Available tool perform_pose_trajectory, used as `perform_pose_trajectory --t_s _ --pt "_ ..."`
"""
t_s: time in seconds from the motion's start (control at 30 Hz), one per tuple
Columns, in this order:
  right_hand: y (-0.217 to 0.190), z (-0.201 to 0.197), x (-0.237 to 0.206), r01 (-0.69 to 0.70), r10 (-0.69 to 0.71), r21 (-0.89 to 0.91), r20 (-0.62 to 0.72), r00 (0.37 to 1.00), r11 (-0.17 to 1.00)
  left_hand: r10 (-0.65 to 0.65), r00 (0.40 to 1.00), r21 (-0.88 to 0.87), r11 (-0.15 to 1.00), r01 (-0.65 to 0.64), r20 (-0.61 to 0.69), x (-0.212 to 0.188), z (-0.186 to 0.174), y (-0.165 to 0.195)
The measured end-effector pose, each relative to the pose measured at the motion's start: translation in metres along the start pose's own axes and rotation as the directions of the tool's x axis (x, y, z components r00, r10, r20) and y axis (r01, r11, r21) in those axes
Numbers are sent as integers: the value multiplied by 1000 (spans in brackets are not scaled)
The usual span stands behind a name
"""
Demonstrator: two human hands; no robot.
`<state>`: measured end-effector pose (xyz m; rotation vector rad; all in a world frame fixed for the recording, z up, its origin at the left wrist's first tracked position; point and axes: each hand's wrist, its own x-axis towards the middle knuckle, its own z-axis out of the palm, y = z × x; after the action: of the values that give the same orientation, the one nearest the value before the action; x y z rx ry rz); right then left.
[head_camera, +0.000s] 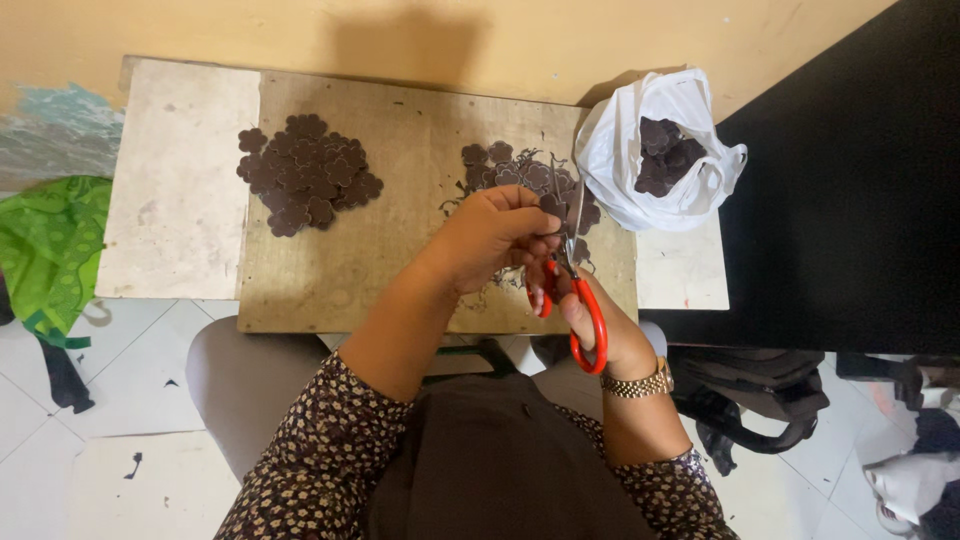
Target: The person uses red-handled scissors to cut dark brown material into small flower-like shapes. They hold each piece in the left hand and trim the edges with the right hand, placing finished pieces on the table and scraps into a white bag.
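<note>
Two hands are cutting a brown flower piece over the board's near edge.
The left hand [490, 235] is pinching the flower piece [553, 205]; the right hand [590, 315] is gripping red scissors [578, 290], best snipping slowly.

Your red-handled scissors [573, 285] stand nearly upright, blades up and slightly parted, loops below, with your right-hand fingers through them; the small dark brown flower-shaped piece [553, 206] sits pinched at your left fingertips, right against the blades (its outline is partly hidden by your fingers); just beyond those fingertips lies a loose heap of matching brown cutouts [505, 168].
</note>
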<state>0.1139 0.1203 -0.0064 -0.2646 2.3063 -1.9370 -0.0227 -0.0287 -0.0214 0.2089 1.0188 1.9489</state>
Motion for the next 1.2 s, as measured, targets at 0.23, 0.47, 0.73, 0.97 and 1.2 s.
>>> perform_pose_trajectory --t_s 0.23,0.47,0.73,0.97,1.2 --pt "0 -3 2 30 -31 32 35 999 999 -45 999 -123 991 45 6 -3 -1 4" --pt "1 5 5 42 -37 58 -89 995 997 72 997 -2 997 -72 -13 -9 17 12" --pt "-24 -4 8 118 -118 2 -49 992 993 132 989 -39 991 -129 73 -19 37 33" --pt "-33 -3 16 154 -152 9 -140 978 988 173 979 -122 980 -159 110 -14 41 42" --pt "-31 -3 19 176 -168 38 -155 973 984 223 975 -56 974 -221 21 -10 43 41"
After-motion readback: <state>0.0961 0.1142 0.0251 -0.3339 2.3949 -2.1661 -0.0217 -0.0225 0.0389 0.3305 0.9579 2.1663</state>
